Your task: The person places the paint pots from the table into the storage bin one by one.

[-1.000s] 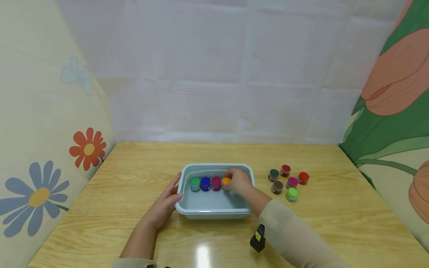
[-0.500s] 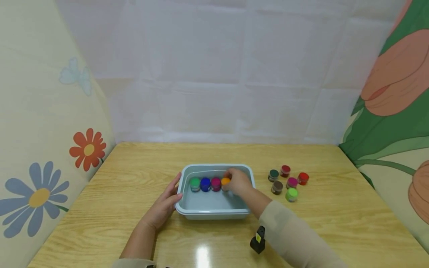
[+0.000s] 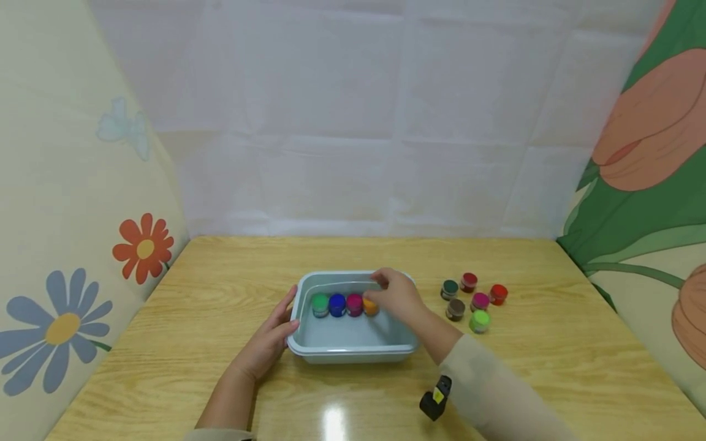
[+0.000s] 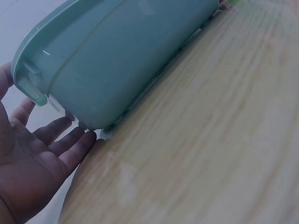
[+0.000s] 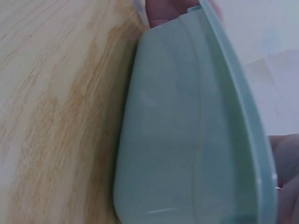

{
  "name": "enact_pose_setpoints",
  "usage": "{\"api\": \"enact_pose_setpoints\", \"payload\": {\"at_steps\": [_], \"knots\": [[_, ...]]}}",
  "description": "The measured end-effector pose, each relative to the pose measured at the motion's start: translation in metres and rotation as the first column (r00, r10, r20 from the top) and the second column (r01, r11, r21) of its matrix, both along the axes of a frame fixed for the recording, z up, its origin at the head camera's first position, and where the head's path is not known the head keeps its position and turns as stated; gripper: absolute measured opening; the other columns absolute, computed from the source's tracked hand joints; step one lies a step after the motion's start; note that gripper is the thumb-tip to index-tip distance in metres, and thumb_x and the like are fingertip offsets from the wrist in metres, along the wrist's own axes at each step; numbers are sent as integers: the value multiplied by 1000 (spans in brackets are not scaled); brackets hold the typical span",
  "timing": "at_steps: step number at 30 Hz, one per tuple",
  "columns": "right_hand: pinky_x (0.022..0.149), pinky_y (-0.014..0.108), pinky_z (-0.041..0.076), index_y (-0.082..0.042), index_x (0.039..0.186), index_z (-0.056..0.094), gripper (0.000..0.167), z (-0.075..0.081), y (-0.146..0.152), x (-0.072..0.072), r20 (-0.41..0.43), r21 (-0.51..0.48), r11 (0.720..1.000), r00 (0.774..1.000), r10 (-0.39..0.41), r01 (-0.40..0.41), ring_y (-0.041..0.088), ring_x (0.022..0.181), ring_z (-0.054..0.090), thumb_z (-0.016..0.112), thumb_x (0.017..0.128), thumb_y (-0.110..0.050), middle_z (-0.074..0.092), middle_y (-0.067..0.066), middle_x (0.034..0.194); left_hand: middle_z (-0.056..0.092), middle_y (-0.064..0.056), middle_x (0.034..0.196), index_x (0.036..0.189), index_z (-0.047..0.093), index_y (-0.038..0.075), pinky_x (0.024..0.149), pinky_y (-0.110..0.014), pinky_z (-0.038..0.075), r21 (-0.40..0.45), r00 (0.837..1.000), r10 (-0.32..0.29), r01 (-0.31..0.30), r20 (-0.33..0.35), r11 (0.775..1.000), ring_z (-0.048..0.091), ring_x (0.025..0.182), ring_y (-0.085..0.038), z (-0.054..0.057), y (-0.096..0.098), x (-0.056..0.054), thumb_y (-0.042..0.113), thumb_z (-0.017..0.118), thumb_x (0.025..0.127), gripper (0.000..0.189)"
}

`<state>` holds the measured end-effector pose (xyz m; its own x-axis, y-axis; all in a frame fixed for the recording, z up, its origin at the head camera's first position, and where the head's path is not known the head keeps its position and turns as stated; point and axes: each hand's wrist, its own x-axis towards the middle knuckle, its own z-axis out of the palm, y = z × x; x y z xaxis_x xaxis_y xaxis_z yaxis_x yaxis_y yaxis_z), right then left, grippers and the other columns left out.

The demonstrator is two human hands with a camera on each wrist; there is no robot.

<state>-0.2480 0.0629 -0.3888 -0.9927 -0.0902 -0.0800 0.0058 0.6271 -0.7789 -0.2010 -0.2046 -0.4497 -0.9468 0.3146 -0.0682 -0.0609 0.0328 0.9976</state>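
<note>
Tub [image 3: 353, 351]: one, pale blue, upright on the table [image 3: 551, 367], lower middle of the head frame; outer wall filling much of both wrist frames.
Jars inside the tub: four, upright, close side by side in one row; from left to right, green jar [image 3: 320, 305], blue jar [image 3: 337, 305], magenta jar [image 3: 355, 305], orange jar [image 3: 372, 307].
Jars on the table: six, upright, loosely grouped right of centre; dark green jar [image 3: 449, 290] and dark red jar [image 3: 469, 282] highest in the frame, brown jar [image 3: 455, 310], pink jar [image 3: 480, 301] and red jar [image 3: 499, 294] around the middle, light green jar [image 3: 480, 321] lowest.
Jars altogether: ten.
Left hand [image 3: 267, 340]: at the tub's left end, gripping it, thumb over the rim, fingers against the outer wall; fingertips at the tub's lower edge, left part of the left wrist frame.
Right hand [image 3: 401, 301]: over the tub's right end, thumb and forefinger parted beside the orange jar; thumb contact with the jar impossible to tell.
Sleeves: two, beige; right sleeve [image 3: 491, 386] lower right, left sleeve [image 3: 217, 435] along the bottom edge.
Wrist gadget [image 3: 436, 398]: one, black with a yellow mark, beside the right sleeve.
Back cloth [image 3: 331, 122]: one, white, creased, across the upper half.
Left-side pictures: two flowers, red flower [image 3: 144, 248] above blue flower [image 3: 63, 331]; one pale butterfly [image 3: 124, 127], upper left.
</note>
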Motion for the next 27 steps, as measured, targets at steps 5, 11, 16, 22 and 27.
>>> {"api": "enact_pose_setpoints", "payload": {"at_steps": [5,11,16,22,27], "knots": [[100,43,48,-11,123,64,39,9,11,3,-14,-31,999,1000,-21,21,27,117,57,73,87,-24,64,10,125,8,-26,162,159,5,22,97,-28,41,1,1000,1,-1,1,1000,21,146,-45,0,0,0,18,44,98,72],[103,44,46,-11,129,61,44,18,34,7,-19,-33,999,999,-36,35,27,124,56,71,89,-26,61,11,133,9,-25,163,159,6,23,101,-32,40,-9,1000,1,-1,3,1000,21,147,-45,0,1,0,20,44,98,72],[101,45,47,-11,131,59,45,20,58,11,-40,-42,998,998,-58,56,30,126,55,70,90,-27,60,12,134,8,-26,162,159,5,22,96,-25,42,5,1000,3,-3,6,1000,20,146,-44,-1,1,-1,18,44,98,72],[102,48,46,-6,133,57,47,17,86,19,-58,-49,996,995,-84,81,34,126,54,67,92,-27,59,18,134,8,-25,163,159,5,22,95,-24,42,4,1000,5,-5,11,1000,20,147,-44,-3,0,-2,18,44,98,72],[105,49,43,-4,135,54,50,9,111,24,-56,-77,991,992,-112,107,35,127,51,66,92,-27,56,21,136,8,-25,163,159,5,22,95,-25,41,4,1000,4,-4,9,1000,19,147,-44,-3,0,-3,19,44,99,72]]}}
